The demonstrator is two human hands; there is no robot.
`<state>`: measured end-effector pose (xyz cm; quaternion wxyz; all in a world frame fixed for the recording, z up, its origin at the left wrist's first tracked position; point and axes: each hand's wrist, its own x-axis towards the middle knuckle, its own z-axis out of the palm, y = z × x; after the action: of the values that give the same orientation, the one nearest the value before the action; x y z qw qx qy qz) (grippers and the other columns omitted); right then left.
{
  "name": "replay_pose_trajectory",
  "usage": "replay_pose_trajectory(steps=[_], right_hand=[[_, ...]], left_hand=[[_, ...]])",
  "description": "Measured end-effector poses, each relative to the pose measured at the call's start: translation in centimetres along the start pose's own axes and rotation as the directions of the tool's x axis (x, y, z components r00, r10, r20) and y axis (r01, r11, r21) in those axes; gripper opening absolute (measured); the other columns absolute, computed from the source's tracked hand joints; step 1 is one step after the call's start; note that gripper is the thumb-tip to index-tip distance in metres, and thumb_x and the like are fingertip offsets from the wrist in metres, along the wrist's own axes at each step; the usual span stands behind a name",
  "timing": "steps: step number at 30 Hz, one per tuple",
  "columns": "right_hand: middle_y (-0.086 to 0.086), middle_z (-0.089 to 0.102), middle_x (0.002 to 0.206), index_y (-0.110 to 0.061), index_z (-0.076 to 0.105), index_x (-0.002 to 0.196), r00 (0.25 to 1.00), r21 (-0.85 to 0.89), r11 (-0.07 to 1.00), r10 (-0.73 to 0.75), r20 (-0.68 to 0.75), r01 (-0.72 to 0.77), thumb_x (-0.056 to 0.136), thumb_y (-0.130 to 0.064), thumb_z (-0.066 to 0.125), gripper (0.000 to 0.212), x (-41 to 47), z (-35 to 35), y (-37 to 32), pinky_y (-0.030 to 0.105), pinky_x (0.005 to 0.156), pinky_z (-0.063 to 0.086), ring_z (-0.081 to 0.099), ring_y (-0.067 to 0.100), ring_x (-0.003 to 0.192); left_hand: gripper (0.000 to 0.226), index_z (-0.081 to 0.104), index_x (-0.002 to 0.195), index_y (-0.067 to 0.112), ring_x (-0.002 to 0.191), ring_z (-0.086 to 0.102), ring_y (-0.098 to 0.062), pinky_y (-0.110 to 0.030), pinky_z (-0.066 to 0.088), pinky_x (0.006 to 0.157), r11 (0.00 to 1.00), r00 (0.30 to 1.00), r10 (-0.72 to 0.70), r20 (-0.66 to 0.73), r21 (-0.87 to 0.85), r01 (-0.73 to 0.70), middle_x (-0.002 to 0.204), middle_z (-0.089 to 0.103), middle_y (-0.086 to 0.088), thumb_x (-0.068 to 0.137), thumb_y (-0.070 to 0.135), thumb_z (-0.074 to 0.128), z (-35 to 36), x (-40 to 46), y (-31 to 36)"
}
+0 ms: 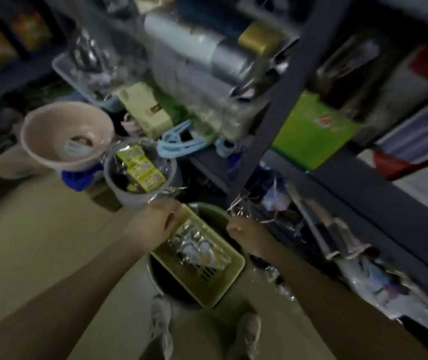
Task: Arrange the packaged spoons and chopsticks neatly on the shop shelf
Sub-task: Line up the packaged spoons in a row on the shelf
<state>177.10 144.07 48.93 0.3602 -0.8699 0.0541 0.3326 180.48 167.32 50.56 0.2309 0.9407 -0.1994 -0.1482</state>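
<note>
A yellow-green basket (207, 284) rests tilted on a dark green bucket (207, 209) on the floor in front of me. Packaged spoons (197, 248) in clear wrap lie inside it. My left hand (155, 223) is at the basket's far left corner, fingers curled round a crinkled clear packet (167, 193) that sticks up above it. My right hand (244, 233) is a closed fist at the bucket's right rim and seems to pinch shiny clear packaging (236, 207); blur hides what is inside. The dark shop shelf (296, 81) stands ahead and to the right.
A grey bucket (129, 196) with yellow packets stands left of my left hand, with a pink basin (52, 120) behind it. Blue hangers (179, 144) and wrapped goods crowd the lower shelf. More packets hang at the right shelf (337, 229). My shoes (161, 323) are below the bucket.
</note>
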Motion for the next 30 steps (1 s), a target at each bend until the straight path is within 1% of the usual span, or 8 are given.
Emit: replay_pose_trajectory(steps=[1, 3, 5, 10, 15, 19, 24, 30], right_hand=[[0.023, 0.051, 0.075, -0.002, 0.052, 0.072, 0.997, -0.027, 0.998, 0.064, 0.038, -0.063, 0.095, -0.014, 0.043, 0.027, 2.0, 2.5, 1.2, 0.040, 0.076, 0.045, 0.053, 0.034, 0.076], [0.017, 0.061, 0.102, -0.007, 0.058, 0.103, 0.975, -0.110, 0.980, 0.181, 0.130, -0.167, 0.096, -0.019, 0.043, 0.021, 5.4, 7.4, 3.8, 0.030, 0.080, 0.043, 0.058, 0.030, 0.101], [0.014, 0.056, 0.122, -0.008, 0.049, 0.124, 0.941, -0.198, 0.952, 0.272, 0.201, -0.233, 0.097, -0.022, 0.043, 0.032, 8.6, 12.0, 6.8, 0.028, 0.090, 0.042, 0.053, 0.027, 0.116], [0.013, 0.054, 0.130, -0.009, 0.045, 0.131, 0.949, -0.201, 0.931, 0.314, 0.010, -0.305, 0.098, -0.031, 0.035, 0.041, 15.3, 18.3, 13.0, 0.029, 0.095, 0.041, 0.052, 0.027, 0.119], [0.011, 0.028, 0.147, -0.015, 0.013, 0.146, 0.963, -0.209, 0.941, 0.252, -0.096, -0.267, 0.093, -0.047, 0.038, 0.067, 21.4, 23.3, 16.5, 0.042, 0.099, 0.039, 0.039, 0.027, 0.127], [0.012, 0.037, 0.139, -0.009, 0.025, 0.139, 0.955, -0.460, 0.846, 0.172, -0.242, -0.269, 0.083, -0.048, 0.057, 0.075, 23.2, 26.1, 18.3, 0.035, 0.097, 0.039, 0.041, 0.024, 0.124], [0.015, 0.056, 0.124, -0.008, 0.029, 0.132, 0.941, -0.337, 0.883, 0.271, -0.201, -0.327, 0.081, -0.039, 0.064, 0.069, 24.4, 26.6, 19.0, 0.036, 0.081, 0.053, 0.060, 0.026, 0.106], [0.007, 0.064, 0.105, -0.016, 0.047, 0.117, 0.960, -0.356, 0.894, 0.223, -0.171, -0.271, 0.088, -0.028, 0.058, 0.033, 22.9, 23.8, 18.3, 0.024, 0.060, 0.048, 0.065, 0.021, 0.091]], left_hand=[[0.021, 0.062, 0.092, 0.006, 0.077, 0.062, -0.034, -0.029, 0.045, 0.067, 1.000, 0.999, -0.026, 0.047, 0.005, 0.026, 0.085, 0.063, -0.017, 0.076, 0.010, 0.048, 1.9, -0.2, -1.9], [0.034, 0.062, 0.103, 0.005, 0.085, 0.062, -0.035, -0.034, 0.051, 0.074, 0.996, 0.988, -0.088, 0.129, 0.033, 0.084, 0.095, 0.064, -0.019, 0.077, 0.015, 0.044, 5.8, -0.5, -5.1], [0.038, 0.060, 0.112, 0.006, 0.097, 0.059, -0.036, -0.038, 0.051, 0.082, 0.992, 0.978, -0.122, 0.169, 0.036, 0.117, 0.106, 0.062, -0.021, 0.079, 0.018, 0.045, 10.0, -0.6, -7.8], [0.041, 0.042, 0.129, 0.016, 0.122, 0.041, -0.025, -0.031, 0.038, 0.097, 0.984, 0.938, -0.161, 0.308, 0.124, 0.128, 0.132, 0.043, -0.009, 0.088, 0.021, 0.045, 19.3, 1.7, -12.4], [0.047, 0.036, 0.136, 0.014, 0.127, 0.036, -0.028, -0.036, 0.038, 0.103, 0.964, 0.910, -0.258, 0.326, 0.149, 0.220, 0.138, 0.037, -0.010, 0.090, 0.018, 0.045, 25.6, 4.9, -14.3], [0.050, 0.035, 0.136, 0.008, 0.132, 0.028, -0.031, -0.042, 0.039, 0.102, 0.925, 0.829, -0.344, 0.441, 0.308, 0.221, 0.142, 0.031, -0.013, 0.090, 0.024, 0.048, 29.2, 6.6, -14.1], [0.048, 0.040, 0.131, 0.009, 0.133, 0.025, -0.030, -0.041, 0.038, 0.102, 0.903, 0.801, -0.390, 0.455, 0.357, 0.237, 0.140, 0.031, -0.012, 0.087, 0.021, 0.056, 31.0, 8.1, -15.3], [0.073, 0.002, 0.146, 0.019, 0.141, -0.002, -0.038, -0.048, 0.009, 0.114, 0.883, 0.710, -0.399, 0.580, 0.453, 0.125, 0.155, -0.008, -0.015, 0.090, 0.020, 0.049, 31.8, 8.3, -15.7]])
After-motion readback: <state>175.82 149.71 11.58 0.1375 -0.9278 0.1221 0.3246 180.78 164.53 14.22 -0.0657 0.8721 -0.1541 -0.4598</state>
